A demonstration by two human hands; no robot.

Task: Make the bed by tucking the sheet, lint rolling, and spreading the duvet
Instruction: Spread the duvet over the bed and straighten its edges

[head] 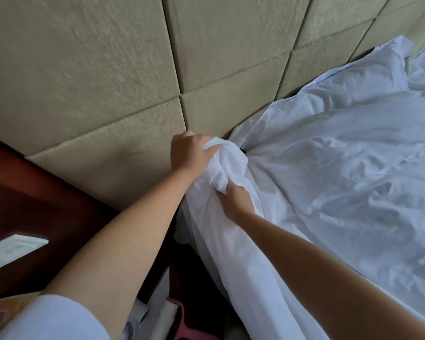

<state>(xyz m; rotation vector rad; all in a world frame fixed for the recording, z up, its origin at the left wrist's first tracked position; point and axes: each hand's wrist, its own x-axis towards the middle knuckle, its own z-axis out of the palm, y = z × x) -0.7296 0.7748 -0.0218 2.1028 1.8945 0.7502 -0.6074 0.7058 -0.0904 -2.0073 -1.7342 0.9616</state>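
Note:
A white sheet (341,168) lies wrinkled over the bed and hangs down its near side. Its corner is bunched up at the head of the bed, against the padded headboard (108,69). My left hand (190,153) grips the top of that bunch, fingers curled over the cloth. My right hand (234,198) grips the same bunch from below, its fingertips buried in the folds. Both forearms reach in from the lower left. A small dark spot shows just behind the bunched corner.
A dark wooden bedside table (35,197) stands at the left with a pale flat object (12,249) on it. In the gap between table and bed lie white items and something pink (179,315) on the floor.

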